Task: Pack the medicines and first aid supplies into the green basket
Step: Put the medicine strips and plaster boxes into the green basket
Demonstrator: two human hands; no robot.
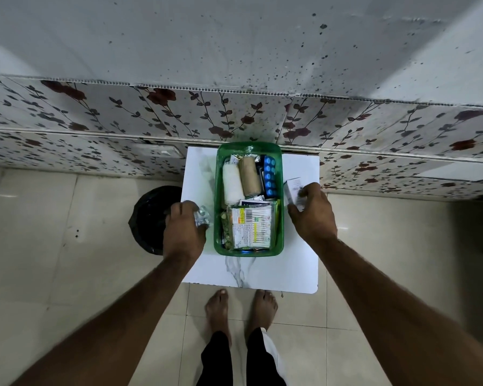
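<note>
The green basket stands on the white table, near its far edge. Inside lie a white bandage roll, a tan bandage roll, a blue blister pack and printed packets. Left of the basket, my left hand is closed on a silver blister strip. On the right side, my right hand grips a small white medicine box just beside the basket's rim.
A black round bin sits on the tiled floor left of the table. A floral-patterned wall runs behind the table. My bare feet stand at the table's near edge.
</note>
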